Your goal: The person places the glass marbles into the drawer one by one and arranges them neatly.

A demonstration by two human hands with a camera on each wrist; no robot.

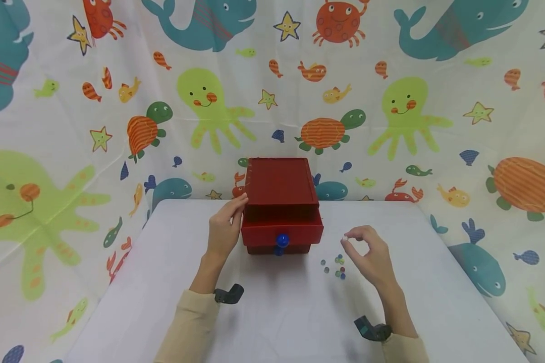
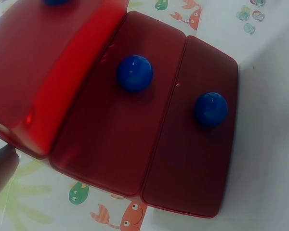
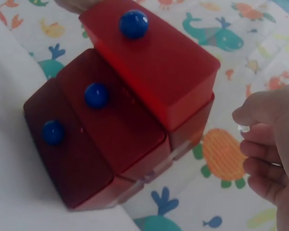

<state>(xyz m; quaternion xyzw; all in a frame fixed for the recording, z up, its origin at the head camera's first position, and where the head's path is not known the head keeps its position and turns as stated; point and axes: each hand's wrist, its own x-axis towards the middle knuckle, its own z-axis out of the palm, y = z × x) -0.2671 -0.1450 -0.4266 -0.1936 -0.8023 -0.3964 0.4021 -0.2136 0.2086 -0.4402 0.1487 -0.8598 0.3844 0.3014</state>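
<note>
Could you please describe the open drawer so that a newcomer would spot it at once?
On the white table stands a red cabinet. The open drawer is the topmost of three, with a round blue knob on its front. The lower drawers have similar knobs, but it alone juts out.

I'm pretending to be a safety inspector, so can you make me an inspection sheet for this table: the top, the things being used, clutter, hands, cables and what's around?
Surface: white table, looks flat.
Red box: stands on the table; its top drawer is pulled out, and the two lower drawers look shut.
Beads: several small coloured ones lie loose in front of the right hand.
Clutter: nothing seen.
Left hand: touches the box's left side.
Right hand: pinches a small clear bead above the table.
Cables: nothing seen.
Surroundings: cloth printed with sea animals behind the table.
</note>
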